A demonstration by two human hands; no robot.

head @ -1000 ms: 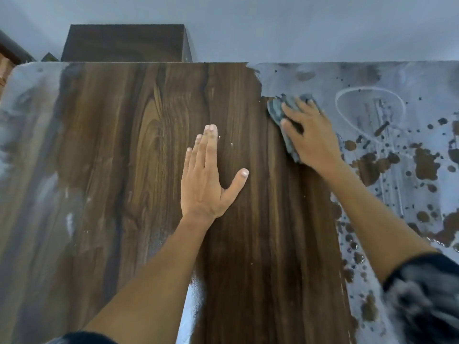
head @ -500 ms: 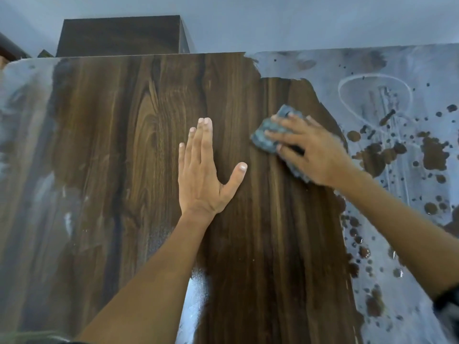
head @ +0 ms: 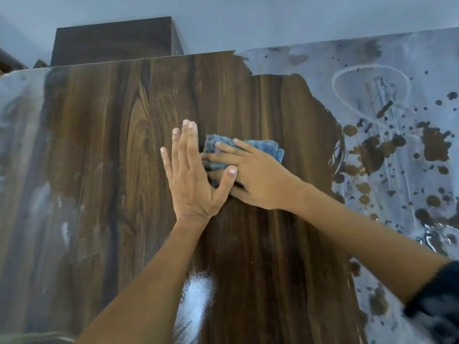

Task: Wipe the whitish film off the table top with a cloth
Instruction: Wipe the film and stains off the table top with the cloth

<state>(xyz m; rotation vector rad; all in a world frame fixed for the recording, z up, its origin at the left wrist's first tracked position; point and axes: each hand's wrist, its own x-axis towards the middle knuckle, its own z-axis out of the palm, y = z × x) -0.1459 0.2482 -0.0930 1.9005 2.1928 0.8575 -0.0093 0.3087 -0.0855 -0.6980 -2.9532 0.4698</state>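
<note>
The dark wood table top (head: pixel 260 256) fills the view. A whitish film (head: pixel 402 78) with dark spots covers its right part, and fainter film lies along the left side (head: pixel 22 135). A small white patch (head: pixel 196 291) sits near the front between my arms. My right hand (head: pixel 258 177) presses a crumpled blue cloth (head: pixel 263 147) flat on the bare wood in the middle. My left hand (head: pixel 191 175) lies flat on the wood with fingers spread, its thumb over my right hand's fingers.
A dark wooden cabinet (head: pixel 114 38) stands behind the table's far edge at the left. A pale wall (head: pixel 298 18) runs behind. Wet glints (head: pixel 432 234) show in the film at the right.
My right hand has dragged the cloth leftward and toward me, from the film's edge to beside my left hand. A wiped swath of bare wood has widened at the right.
</note>
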